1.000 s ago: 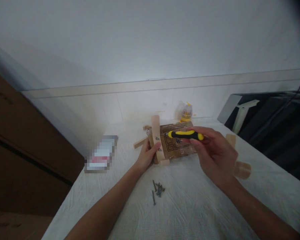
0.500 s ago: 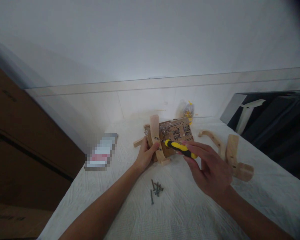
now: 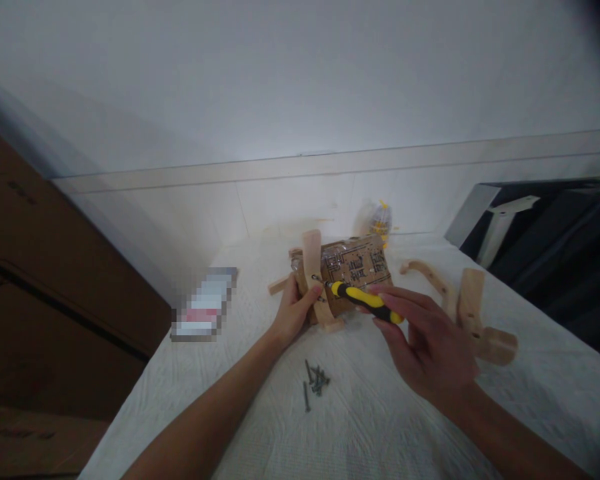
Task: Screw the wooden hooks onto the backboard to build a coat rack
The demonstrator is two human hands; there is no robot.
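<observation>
My left hand [image 3: 295, 308] is closed around a curved pale wooden piece [image 3: 312, 253], thumb pressed on its face near the screw holes. This piece rests against a brown cardboard package [image 3: 355, 267] with dark printing and clear tape. In my right hand [image 3: 427, 343] is a yellow-and-black screwdriver [image 3: 367, 301], gripped by its handle and tilted down to the left. Its tip points at the upper screw [image 3: 316, 277] in the wood; whether it touches cannot be made out. Several loose screws [image 3: 317, 380] lie on the white cloth nearer to me.
More wooden parts [image 3: 473, 300] lie right of my right hand. A small plastic bag [image 3: 381, 220] stands by the wall behind the package. A blurred flat object [image 3: 205, 303] lies at left. Cardboard [image 3: 55, 300] borders the left side, a dark object with a pale bracket [image 3: 500, 227] the right.
The view has shifted slightly. My right hand has turned a little on the screwdriver handle, which still points at the wooden piece. My left hand keeps its hold.
</observation>
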